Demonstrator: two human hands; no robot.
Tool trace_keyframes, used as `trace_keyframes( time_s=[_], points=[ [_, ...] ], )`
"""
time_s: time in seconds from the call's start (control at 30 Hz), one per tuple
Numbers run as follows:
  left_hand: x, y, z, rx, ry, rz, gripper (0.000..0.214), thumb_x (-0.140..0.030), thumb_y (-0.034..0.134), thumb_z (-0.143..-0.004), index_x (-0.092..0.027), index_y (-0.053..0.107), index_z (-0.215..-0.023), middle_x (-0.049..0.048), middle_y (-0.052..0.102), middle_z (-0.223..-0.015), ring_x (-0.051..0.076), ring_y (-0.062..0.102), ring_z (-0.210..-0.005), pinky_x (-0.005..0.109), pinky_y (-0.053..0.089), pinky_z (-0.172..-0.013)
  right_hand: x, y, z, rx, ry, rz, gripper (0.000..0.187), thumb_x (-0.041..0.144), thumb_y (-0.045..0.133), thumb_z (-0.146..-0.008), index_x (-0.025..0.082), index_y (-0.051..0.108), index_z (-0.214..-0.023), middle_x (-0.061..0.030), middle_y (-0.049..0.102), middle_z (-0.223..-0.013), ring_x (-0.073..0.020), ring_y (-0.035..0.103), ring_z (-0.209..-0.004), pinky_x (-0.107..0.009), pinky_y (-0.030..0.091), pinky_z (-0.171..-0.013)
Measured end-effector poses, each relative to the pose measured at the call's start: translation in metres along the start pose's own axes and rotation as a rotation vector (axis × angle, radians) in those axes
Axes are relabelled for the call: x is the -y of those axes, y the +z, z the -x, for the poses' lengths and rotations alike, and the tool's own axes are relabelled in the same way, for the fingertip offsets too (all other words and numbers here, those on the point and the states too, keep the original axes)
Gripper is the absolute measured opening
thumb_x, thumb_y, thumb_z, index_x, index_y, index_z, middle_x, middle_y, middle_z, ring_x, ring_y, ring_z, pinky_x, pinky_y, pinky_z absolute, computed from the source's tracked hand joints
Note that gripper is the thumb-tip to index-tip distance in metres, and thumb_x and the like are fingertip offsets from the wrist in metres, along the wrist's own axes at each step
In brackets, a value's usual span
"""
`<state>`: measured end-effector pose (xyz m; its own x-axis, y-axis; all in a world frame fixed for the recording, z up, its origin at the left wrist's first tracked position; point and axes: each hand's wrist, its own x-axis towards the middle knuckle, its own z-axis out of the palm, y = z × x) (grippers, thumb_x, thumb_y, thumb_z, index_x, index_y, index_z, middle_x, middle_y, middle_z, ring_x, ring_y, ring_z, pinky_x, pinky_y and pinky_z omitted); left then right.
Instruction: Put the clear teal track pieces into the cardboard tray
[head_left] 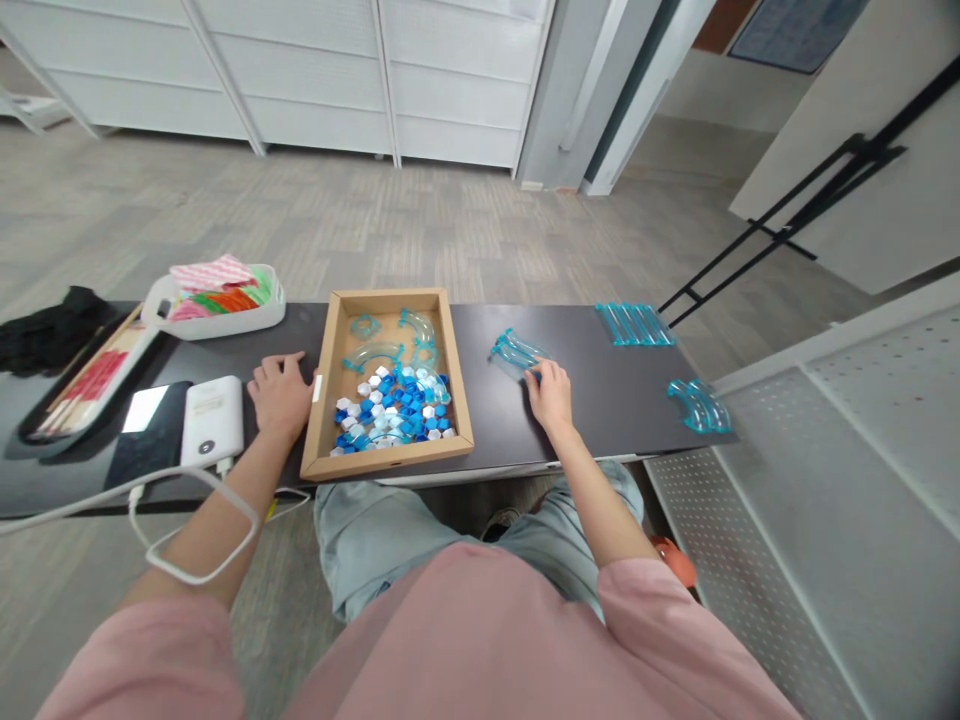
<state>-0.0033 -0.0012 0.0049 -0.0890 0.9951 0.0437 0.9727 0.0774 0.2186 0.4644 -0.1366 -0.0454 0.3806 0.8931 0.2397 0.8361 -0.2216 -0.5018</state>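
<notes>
My left hand (pixel 281 395) lies on the table against the left side of a cardboard tray (pixel 460 385), fingers spread and holding nothing. In the tray are several clear curved tube pieces with blue ends (pixel 375 355), along with many blue and white hexagonal pieces (pixel 401 400). To the tray's right, my right hand (pixel 551 395) has its fingers closed on the near end of a small group of clear curved tubes (pixel 517 352) on the tabletop. The fingers partly hide that end, so how many they grip cannot be told.
Clear straight tubes (pixel 635 325) lie in a row at the far right, with curved ones (pixel 699 407) nearer me. On the left are a white power bank (pixel 212 422), a phone (pixel 150 430), a white basket (pixel 225 325) and a black tray (pixel 82 390). A white cable (pixel 187 572) crosses my left forearm.
</notes>
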Motion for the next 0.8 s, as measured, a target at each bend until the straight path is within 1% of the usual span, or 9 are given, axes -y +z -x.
trace_keyframes(
  time_s=[0.1,0.2,0.27,0.37,0.43,0.5,0.63,0.73,0.8],
  points=[
    [-0.001,0.001,0.000,-0.015,-0.005,-0.005,0.067,-0.038,0.046,-0.112,-0.010,0.065,-0.170,0.0341,0.058,-0.164,0.051,0.056,-0.151,0.063,0.047,-0.125,0.009,0.006,0.012,-0.008,0.023,-0.207,0.013,0.037,0.057,-0.110,0.029,0.067,-0.108,-0.0207,0.080,-0.153,-0.0382,0.072,-0.142,-0.061,0.054,-0.126],
    [-0.001,0.002,0.000,-0.013,-0.009,0.003,0.068,-0.038,0.046,-0.111,-0.010,0.064,-0.170,0.0328,0.057,-0.167,0.051,0.055,-0.151,0.063,0.045,-0.126,0.019,0.008,0.025,0.019,0.062,-0.390,0.016,0.045,0.055,-0.110,0.032,0.063,-0.108,-0.0170,0.082,-0.153,-0.0356,0.075,-0.142,-0.060,0.056,-0.126],
    [-0.002,0.002,-0.001,-0.006,-0.013,0.015,0.069,-0.039,0.046,-0.110,-0.009,0.064,-0.169,0.0326,0.057,-0.167,0.051,0.054,-0.151,0.062,0.044,-0.127,0.026,0.006,0.031,0.009,0.064,-0.412,0.019,0.049,0.055,-0.110,0.032,0.064,-0.109,-0.0150,0.081,-0.155,-0.0358,0.073,-0.144,-0.061,0.054,-0.127],
    [-0.002,0.001,-0.001,-0.004,-0.010,0.026,0.069,-0.039,0.046,-0.110,-0.009,0.065,-0.169,0.0332,0.057,-0.167,0.051,0.053,-0.151,0.063,0.043,-0.126,0.042,0.001,0.025,-0.032,0.012,-0.324,0.024,0.051,0.055,-0.112,0.032,0.069,-0.114,-0.0133,0.080,-0.156,-0.0376,0.068,-0.146,-0.062,0.050,-0.127],
    [-0.003,0.000,0.000,-0.004,-0.007,0.027,0.069,-0.039,0.046,-0.110,-0.009,0.065,-0.169,0.0333,0.058,-0.167,0.051,0.054,-0.151,0.063,0.044,-0.126,0.061,0.001,0.010,-0.014,-0.087,-0.273,0.026,0.047,0.053,-0.115,0.030,0.073,-0.119,-0.0141,0.080,-0.150,-0.0372,0.067,-0.144,-0.059,0.049,-0.126],
    [-0.003,0.000,0.000,-0.006,-0.006,0.025,0.068,-0.038,0.046,-0.110,-0.009,0.064,-0.169,0.0334,0.058,-0.167,0.050,0.054,-0.151,0.063,0.044,-0.126,0.089,0.006,-0.012,0.055,-0.218,-0.237,0.028,0.042,0.052,-0.117,0.029,0.075,-0.126,-0.0145,0.079,-0.147,-0.0360,0.066,-0.143,-0.056,0.049,-0.125],
    [-0.003,-0.001,0.001,-0.013,-0.001,0.023,0.067,-0.038,0.046,-0.111,-0.009,0.066,-0.168,0.0334,0.059,-0.166,0.050,0.056,-0.151,0.063,0.045,-0.126,0.156,0.033,-0.062,0.230,-0.417,-0.168,0.030,0.033,0.055,-0.117,0.029,0.079,-0.136,-0.0139,0.075,-0.152,-0.0363,0.063,-0.146,-0.055,0.047,-0.126],
    [-0.004,-0.001,0.002,-0.011,-0.001,0.019,0.066,-0.038,0.046,-0.112,-0.010,0.066,-0.168,0.0321,0.060,-0.166,0.049,0.056,-0.151,0.061,0.045,-0.127,0.194,0.056,-0.092,0.308,-0.469,-0.128,0.035,0.025,0.059,-0.113,0.027,0.078,-0.142,-0.0145,0.072,-0.162,-0.0370,0.059,-0.153,-0.056,0.044,-0.128],
    [-0.004,-0.002,0.002,-0.006,-0.006,0.014,0.066,-0.038,0.045,-0.112,-0.010,0.065,-0.169,0.0318,0.060,-0.166,0.049,0.056,-0.152,0.060,0.045,-0.127,0.202,0.062,-0.106,0.315,-0.447,-0.128,0.044,0.022,0.059,-0.111,0.026,0.074,-0.152,-0.0154,0.067,-0.170,-0.0374,0.057,-0.158,-0.058,0.042,-0.130]
  ],
)
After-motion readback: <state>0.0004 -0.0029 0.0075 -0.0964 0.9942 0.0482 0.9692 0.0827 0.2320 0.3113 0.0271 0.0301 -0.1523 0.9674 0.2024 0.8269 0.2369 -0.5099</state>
